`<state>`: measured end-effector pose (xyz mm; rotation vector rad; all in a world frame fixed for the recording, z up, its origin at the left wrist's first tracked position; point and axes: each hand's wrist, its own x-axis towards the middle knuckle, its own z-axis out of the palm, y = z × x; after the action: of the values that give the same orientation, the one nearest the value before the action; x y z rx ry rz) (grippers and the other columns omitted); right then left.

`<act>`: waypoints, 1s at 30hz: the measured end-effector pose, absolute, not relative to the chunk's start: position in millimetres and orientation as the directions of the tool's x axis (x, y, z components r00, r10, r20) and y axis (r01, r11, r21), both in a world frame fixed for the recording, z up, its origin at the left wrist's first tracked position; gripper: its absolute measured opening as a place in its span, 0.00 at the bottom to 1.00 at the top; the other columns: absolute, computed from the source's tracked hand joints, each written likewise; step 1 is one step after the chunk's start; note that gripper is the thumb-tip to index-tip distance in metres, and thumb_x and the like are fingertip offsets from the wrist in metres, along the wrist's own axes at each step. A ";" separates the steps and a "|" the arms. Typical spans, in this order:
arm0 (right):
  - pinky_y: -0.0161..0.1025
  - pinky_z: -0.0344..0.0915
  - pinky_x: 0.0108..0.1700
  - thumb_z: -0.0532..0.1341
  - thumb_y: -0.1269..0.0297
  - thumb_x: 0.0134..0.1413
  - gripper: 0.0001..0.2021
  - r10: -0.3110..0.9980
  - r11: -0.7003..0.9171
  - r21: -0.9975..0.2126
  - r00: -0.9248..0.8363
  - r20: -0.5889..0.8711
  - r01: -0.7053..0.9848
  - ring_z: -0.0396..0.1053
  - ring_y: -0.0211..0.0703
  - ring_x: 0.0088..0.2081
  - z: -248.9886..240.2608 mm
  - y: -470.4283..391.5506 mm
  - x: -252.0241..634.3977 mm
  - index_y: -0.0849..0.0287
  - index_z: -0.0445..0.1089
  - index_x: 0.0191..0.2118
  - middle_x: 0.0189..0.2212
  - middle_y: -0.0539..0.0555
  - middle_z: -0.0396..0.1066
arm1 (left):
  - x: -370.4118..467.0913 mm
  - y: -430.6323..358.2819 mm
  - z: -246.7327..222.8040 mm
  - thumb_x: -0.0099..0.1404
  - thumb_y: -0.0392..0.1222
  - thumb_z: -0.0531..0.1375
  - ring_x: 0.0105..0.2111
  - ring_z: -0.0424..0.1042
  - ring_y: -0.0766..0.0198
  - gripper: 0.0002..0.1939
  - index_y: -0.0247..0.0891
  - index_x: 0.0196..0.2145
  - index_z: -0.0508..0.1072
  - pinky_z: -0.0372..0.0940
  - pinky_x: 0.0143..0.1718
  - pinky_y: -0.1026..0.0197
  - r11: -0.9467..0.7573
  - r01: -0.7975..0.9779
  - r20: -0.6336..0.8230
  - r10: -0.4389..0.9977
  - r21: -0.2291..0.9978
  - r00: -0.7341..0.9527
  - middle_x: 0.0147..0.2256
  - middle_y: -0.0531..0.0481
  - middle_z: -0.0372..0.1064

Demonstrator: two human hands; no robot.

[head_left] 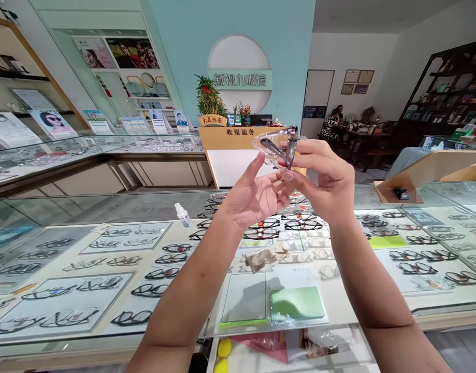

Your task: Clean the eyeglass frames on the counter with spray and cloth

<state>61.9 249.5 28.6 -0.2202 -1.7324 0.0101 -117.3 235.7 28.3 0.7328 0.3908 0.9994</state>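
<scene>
A pair of clear-framed eyeglasses (275,147) with dark grey temples is raised above the glass counter, with the temples folded in. My right hand (327,178) pinches it at one end between thumb and fingers. Just below and to the left is my left hand (255,199), palm up. Its thumb points up near the frame, and its other fingers curl loosely. Whether the left thumb touches the frame I cannot tell. Under the hands, a crumpled beige cloth (265,256) lies on the counter, and a small white bottle (182,215) stands to the left.
Rows of eyeglasses (148,290) fill the glass display counter (144,339). A square tray (244,296) and a green packet (298,303) lie in front, above an open drawer (238,357). A wooden stand (428,176) is at right. Beyond stands a cashier desk (210,155); people sit far back.
</scene>
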 end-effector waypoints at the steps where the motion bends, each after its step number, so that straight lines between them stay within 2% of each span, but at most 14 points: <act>1: 0.65 0.75 0.64 0.70 0.57 0.71 0.07 0.156 0.980 -0.134 -0.146 0.977 0.146 0.78 0.57 0.59 28.3 249.5 62.7 0.41 0.84 0.50 0.52 0.52 0.82 | -116.1 236.5 27.3 0.74 0.66 0.64 0.39 0.79 0.59 0.25 0.39 0.48 0.74 0.74 0.37 0.59 0.334 -0.627 0.018 0.874 0.703 0.486 0.42 0.44 0.77; 4: 0.65 0.75 0.63 0.69 0.55 0.71 0.07 0.173 0.970 -0.150 -0.111 0.979 0.192 0.78 0.57 0.58 29.5 248.6 68.1 0.43 0.84 0.50 0.51 0.53 0.80 | -115.3 251.2 16.3 0.67 0.61 0.69 0.40 0.78 0.57 0.23 0.41 0.45 0.72 0.71 0.35 0.58 0.214 -0.688 -0.009 0.957 0.693 0.289 0.42 0.44 0.75; 7: 0.64 0.75 0.62 0.69 0.53 0.71 0.08 0.174 0.953 -0.141 -0.105 0.979 0.267 0.77 0.57 0.57 33.6 248.5 77.9 0.47 0.83 0.48 0.49 0.54 0.79 | -117.3 280.9 -3.6 0.61 0.47 0.67 0.39 0.76 0.58 0.14 0.44 0.40 0.68 0.66 0.35 0.58 -0.053 -0.644 0.008 0.997 0.763 -0.073 0.40 0.47 0.73; 9: 0.63 0.73 0.61 0.69 0.52 0.72 0.09 0.189 0.937 -0.138 -0.132 0.973 0.322 0.77 0.56 0.55 34.2 251.6 85.8 0.48 0.83 0.46 0.47 0.55 0.79 | -119.0 301.8 -17.6 0.59 0.41 0.64 0.41 0.75 0.58 0.11 0.44 0.37 0.66 0.65 0.39 0.56 -0.352 -0.461 0.205 0.918 0.814 -0.339 0.39 0.49 0.71; 11: 0.61 0.72 0.60 0.69 0.50 0.71 0.10 0.234 0.908 -0.142 -0.197 0.952 0.393 0.76 0.56 0.53 28.1 257.6 94.6 0.49 0.82 0.44 0.46 0.55 0.79 | -121.8 318.6 -31.2 0.62 0.40 0.62 0.42 0.73 0.57 0.06 0.45 0.34 0.66 0.64 0.45 0.51 -0.681 -0.109 0.549 0.665 0.724 -0.506 0.37 0.49 0.70; 12: 0.60 0.71 0.59 0.69 0.49 0.71 0.11 0.265 0.889 -0.140 -0.240 0.934 0.436 0.76 0.56 0.52 21.3 261.1 99.3 0.49 0.81 0.44 0.45 0.55 0.79 | -123.8 324.9 -37.9 0.65 0.40 0.61 0.43 0.71 0.56 0.04 0.46 0.33 0.67 0.63 0.49 0.48 -0.782 0.091 0.712 0.504 0.616 -0.489 0.36 0.49 0.70; 14: 0.58 0.68 0.58 0.70 0.48 0.69 0.11 0.338 0.840 -0.119 -0.338 0.879 0.530 0.74 0.55 0.50 -0.3 267.0 109.7 0.50 0.80 0.42 0.44 0.54 0.80 | -127.8 333.6 -51.7 0.70 0.41 0.60 0.42 0.68 0.54 0.07 0.47 0.32 0.68 0.58 0.54 0.43 -0.832 0.391 0.911 0.298 0.394 -0.285 0.34 0.50 0.70; 16: 0.56 0.66 0.55 0.70 0.50 0.70 0.11 0.404 0.792 -0.066 -0.439 0.803 0.607 0.73 0.56 0.48 -30.4 268.9 120.9 0.52 0.79 0.40 0.43 0.55 0.80 | -129.7 338.4 -65.2 0.74 0.47 0.59 0.41 0.66 0.52 0.13 0.48 0.30 0.69 0.54 0.57 0.39 -0.810 0.512 0.951 0.305 0.286 -0.050 0.33 0.49 0.71; 17: 0.55 0.64 0.54 0.68 0.53 0.71 0.10 0.450 0.764 -0.035 -0.493 0.745 0.645 0.72 0.56 0.49 -47.1 268.0 126.6 0.52 0.79 0.40 0.44 0.56 0.81 | -129.2 339.8 -71.4 0.75 0.51 0.59 0.41 0.66 0.51 0.16 0.48 0.28 0.68 0.53 0.58 0.38 -0.802 0.525 0.935 0.354 0.285 0.033 0.32 0.49 0.72; 20: 0.53 0.61 0.53 0.65 0.61 0.74 0.07 0.559 0.707 0.091 -0.632 0.537 0.702 0.71 0.57 0.52 -95.0 260.7 141.7 0.55 0.79 0.42 0.48 0.58 0.82 | -121.1 342.0 -85.4 0.74 0.63 0.58 0.42 0.66 0.48 0.24 0.48 0.25 0.66 0.51 0.62 0.35 -0.791 0.480 0.844 0.509 0.381 0.169 0.31 0.48 0.72; 22: 0.52 0.59 0.54 0.66 0.64 0.73 0.06 0.612 0.682 0.155 -0.674 0.414 0.715 0.69 0.58 0.53 -119.8 255.9 148.9 0.57 0.80 0.43 0.48 0.59 0.82 | -113.1 341.9 -90.5 0.73 0.66 0.57 0.42 0.66 0.49 0.26 0.47 0.24 0.66 0.50 0.64 0.35 -0.780 0.449 0.797 0.566 0.435 0.211 0.31 0.47 0.71; 24: 0.52 0.57 0.54 0.67 0.65 0.71 0.05 0.651 0.666 0.190 -0.686 0.325 0.721 0.69 0.58 0.53 -137.1 253.9 153.0 0.58 0.81 0.43 0.48 0.60 0.82 | -105.9 340.7 -93.1 0.74 0.65 0.56 0.41 0.67 0.50 0.27 0.47 0.23 0.66 0.50 0.65 0.35 -0.767 0.442 0.768 0.598 0.465 0.230 0.31 0.47 0.70; 27: 0.51 0.56 0.55 0.67 0.65 0.71 0.05 0.679 0.650 0.211 -0.683 0.271 0.730 0.68 0.58 0.53 -151.5 255.7 154.1 0.58 0.82 0.43 0.48 0.60 0.82 | -97.7 337.7 -95.8 0.73 0.62 0.58 0.39 0.67 0.50 0.26 0.47 0.21 0.67 0.51 0.64 0.34 -0.761 0.418 0.728 0.627 0.497 0.277 0.29 0.48 0.68; 30: 0.52 0.55 0.56 0.66 0.65 0.72 0.06 0.685 0.644 0.215 -0.678 0.265 0.734 0.68 0.58 0.54 -157.8 258.5 152.0 0.59 0.82 0.45 0.51 0.61 0.81 | -91.0 335.8 -98.8 0.73 0.54 0.58 0.37 0.66 0.50 0.22 0.46 0.22 0.67 0.54 0.60 0.34 -0.792 0.439 0.689 0.597 0.424 0.411 0.28 0.47 0.70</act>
<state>152.0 258.5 -157.8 -1.1756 -2.7011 -0.4595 -91.0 335.8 -98.8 2.4856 0.9220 1.3252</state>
